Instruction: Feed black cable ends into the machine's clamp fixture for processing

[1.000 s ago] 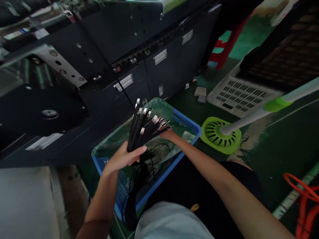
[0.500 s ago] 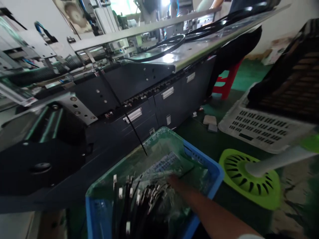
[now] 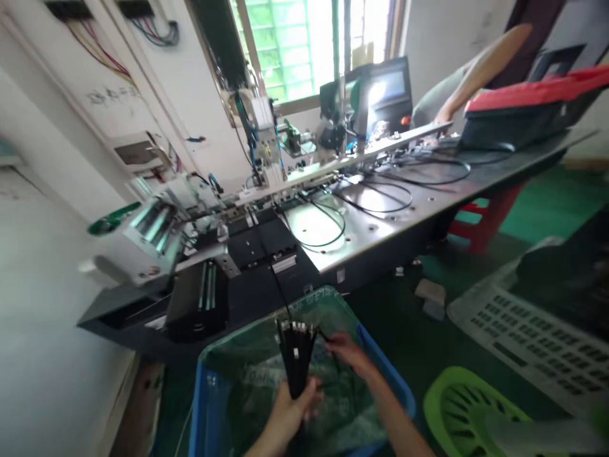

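A bundle of black cables [image 3: 295, 358] with small silvery connectors at the top stands upright in my left hand [image 3: 290, 409], whose fingers wrap round it. Just right of the bundle's top, my right hand [image 3: 347, 352] pinches a thin black cable end. Both hands are over a blue basket [image 3: 397, 387] lined with a green translucent bag [image 3: 252, 381]. One more black cable [image 3: 280, 289] hangs from the machine's edge down toward the bundle.
A long machine with a metal table [image 3: 371, 222] bearing looped black cables runs behind the basket. Right are a lime-green plastic piece [image 3: 445, 406], a white crate [image 3: 523, 336] and a red stool [image 3: 483, 222]. A person's arm [image 3: 485, 70] reaches over the table's far end.
The view has tilted up and shows more of the machine and window. My left hand has come into view holding the cable bundle upright, and my right hand is now beside its top.
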`<state>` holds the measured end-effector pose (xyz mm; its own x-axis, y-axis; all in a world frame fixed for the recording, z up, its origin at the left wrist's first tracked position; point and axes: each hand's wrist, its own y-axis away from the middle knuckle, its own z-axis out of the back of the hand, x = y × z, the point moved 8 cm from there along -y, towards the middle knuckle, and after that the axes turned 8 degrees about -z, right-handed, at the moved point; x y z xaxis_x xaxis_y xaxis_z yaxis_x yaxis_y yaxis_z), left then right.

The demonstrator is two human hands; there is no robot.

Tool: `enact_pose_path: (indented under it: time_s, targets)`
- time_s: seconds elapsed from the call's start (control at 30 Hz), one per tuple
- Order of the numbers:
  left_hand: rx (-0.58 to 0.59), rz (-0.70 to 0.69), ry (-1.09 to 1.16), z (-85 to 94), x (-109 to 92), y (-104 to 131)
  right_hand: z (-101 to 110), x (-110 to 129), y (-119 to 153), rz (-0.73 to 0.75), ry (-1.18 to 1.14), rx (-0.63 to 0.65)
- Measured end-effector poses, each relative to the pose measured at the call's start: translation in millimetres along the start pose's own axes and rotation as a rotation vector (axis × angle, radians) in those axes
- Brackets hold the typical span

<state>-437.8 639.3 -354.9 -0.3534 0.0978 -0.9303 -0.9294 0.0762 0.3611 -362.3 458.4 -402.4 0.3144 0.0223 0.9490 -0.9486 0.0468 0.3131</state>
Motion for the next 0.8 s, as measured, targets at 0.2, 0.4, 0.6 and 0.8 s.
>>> enact_pose_path:
  time_s: [0.2, 0.4, 0.6, 0.8]
  targets:
    - [-0.013, -0.089, -0.028, -53.8, -49.0, 19.8, 31.3, 33.4, 102.1, -0.016, -0.225, -0.080]
    - [0.034, -0.045, 0.037, -70.8, -102.3, 50.8, 12.1, 74.3, 177.6, -0.036, -0.395, -0.174]
    - [0.131, -0.088, -0.153, -41.1, -189.3, 91.5, 38.6, 131.9, 252.1, -0.140, -0.524, -0.346]
    - [0.126, -0.186, -0.270, -17.4, -287.8, 127.5, 45.1, 208.7, 328.6, -0.179, -0.517, -0.291]
